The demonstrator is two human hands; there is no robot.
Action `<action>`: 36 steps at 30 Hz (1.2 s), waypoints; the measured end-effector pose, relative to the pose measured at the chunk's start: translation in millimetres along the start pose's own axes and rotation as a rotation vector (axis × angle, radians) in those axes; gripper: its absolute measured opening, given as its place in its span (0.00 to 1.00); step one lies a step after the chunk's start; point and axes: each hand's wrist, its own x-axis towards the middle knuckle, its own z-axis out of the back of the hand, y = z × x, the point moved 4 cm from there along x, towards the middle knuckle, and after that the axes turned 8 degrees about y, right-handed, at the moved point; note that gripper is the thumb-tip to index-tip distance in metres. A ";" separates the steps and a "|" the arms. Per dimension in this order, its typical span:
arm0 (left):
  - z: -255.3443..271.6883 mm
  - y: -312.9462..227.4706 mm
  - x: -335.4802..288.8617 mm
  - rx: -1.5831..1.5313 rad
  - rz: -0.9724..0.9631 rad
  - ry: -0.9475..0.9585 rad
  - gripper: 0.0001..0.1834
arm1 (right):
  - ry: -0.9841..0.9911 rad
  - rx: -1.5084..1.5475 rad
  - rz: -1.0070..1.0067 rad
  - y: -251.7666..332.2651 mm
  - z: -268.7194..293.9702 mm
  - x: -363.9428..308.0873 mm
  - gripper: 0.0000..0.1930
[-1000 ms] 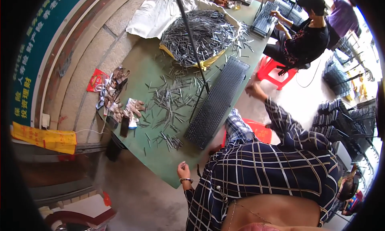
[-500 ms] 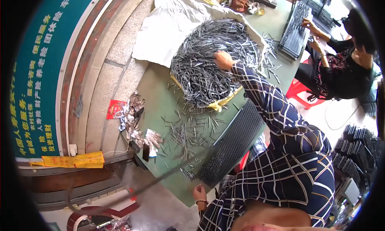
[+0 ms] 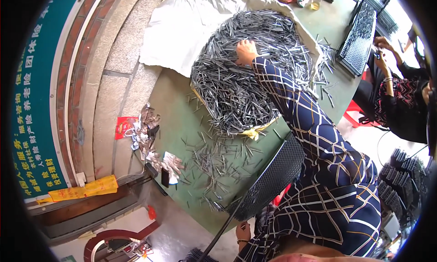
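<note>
The right hand (image 3: 246, 51) rests on the pins (image 3: 236, 89), over the upper part of their heap. Its grip is half curled, with the fingertips downward; I cannot tell whether any pin is held. The pins lie directly below this grip and all around it, their long axes pointing in many directions. The heap sits on the open sack (image 3: 173, 34), on the green counter (image 3: 168, 98).

From the right hand, the black tray (image 3: 273, 178) lies toward the person, beyond the heap. Its long axis runs slantwise, from lower left to upper right, and the right sleeve (image 3: 309, 121) passes over its upper end. The left hand (image 3: 243, 232) is nearer to the tray, just beside its lower end; its fingers look bent, but I cannot tell whether they hold something. Loose pins (image 3: 209, 159) are scattered left of the tray.
</note>
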 end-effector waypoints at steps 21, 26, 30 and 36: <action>18.7 -1.6 34.2 0.171 0.057 0.114 0.15 | 0.014 -0.150 0.223 9.9 -4.8 3.5 0.24; 25.3 11.7 45.3 0.192 -0.128 0.047 0.14 | 0.013 -0.133 0.195 5.2 -8.2 3.4 0.25; 42.1 -54.1 21.7 0.166 -0.031 -0.041 0.12 | -0.042 -0.221 0.307 20.3 -9.7 0.4 0.28; 106.9 -71.1 51.7 -0.122 -0.212 -0.233 0.08 | 0.048 -0.148 0.444 16.6 -5.8 14.4 0.18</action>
